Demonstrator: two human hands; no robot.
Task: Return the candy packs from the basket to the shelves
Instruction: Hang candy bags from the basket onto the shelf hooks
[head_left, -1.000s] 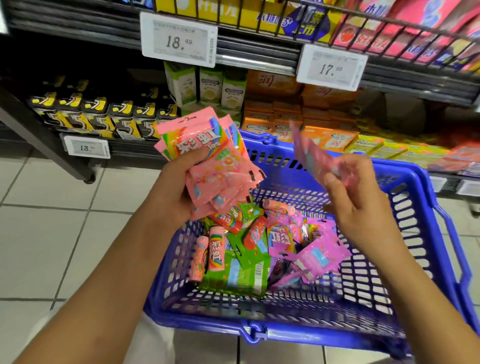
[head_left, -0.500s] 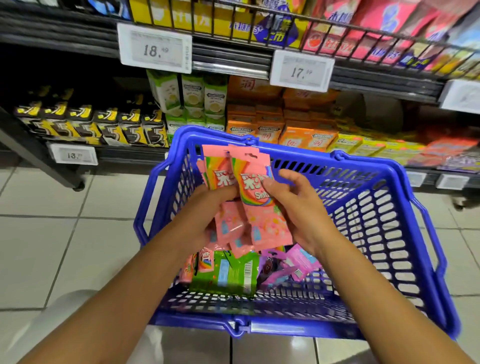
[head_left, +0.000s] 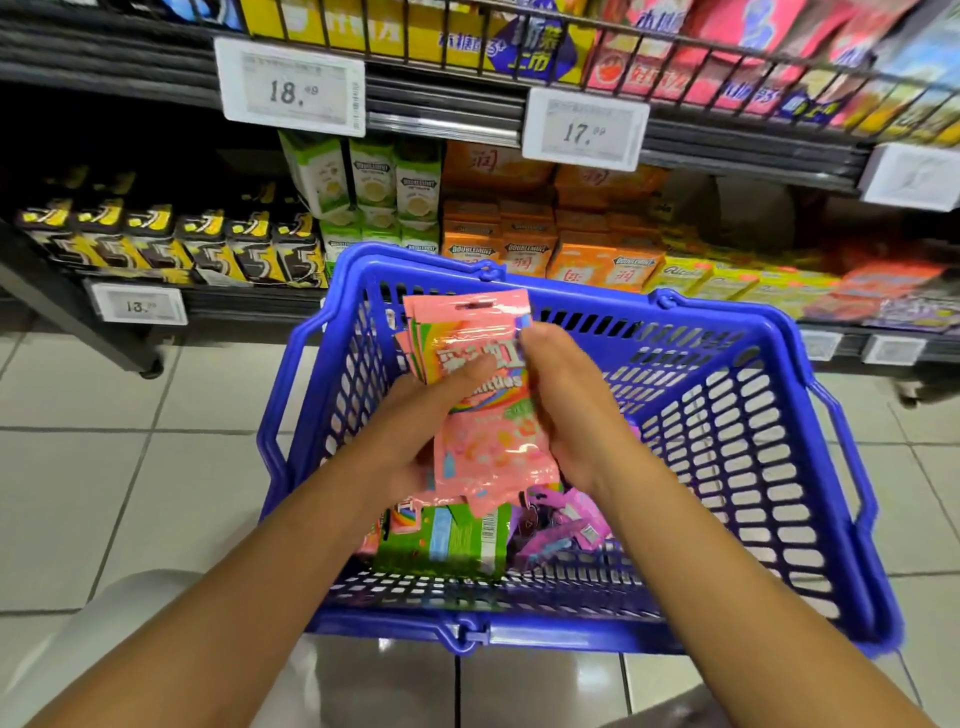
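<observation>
A stack of pink Skittles candy packs (head_left: 485, 415) stands upright over the blue basket (head_left: 769, 467). My left hand (head_left: 415, 415) grips the stack from the left, thumb across the front pack. My right hand (head_left: 566, 405) grips its right edge, fingers curled behind. Below my hands, green packs (head_left: 452, 540), purple packs (head_left: 561, 525) and a few more pink ones lie on the basket's floor. Shelves (head_left: 467, 119) with candy and gum stand behind the basket.
Doublemint boxes (head_left: 524, 249), black-and-yellow gum packs (head_left: 208, 244) and green cartons (head_left: 374, 182) fill the lower shelf. Price tags (head_left: 291, 88) hang on the upper shelf's rail. The right half of the basket holds nothing. Tiled floor (head_left: 104, 467) lies to the left.
My right hand brought a single pink pack over to the bunch in my left hand. Both hands now hold the packs squared together as one stack, lower over the basket.
</observation>
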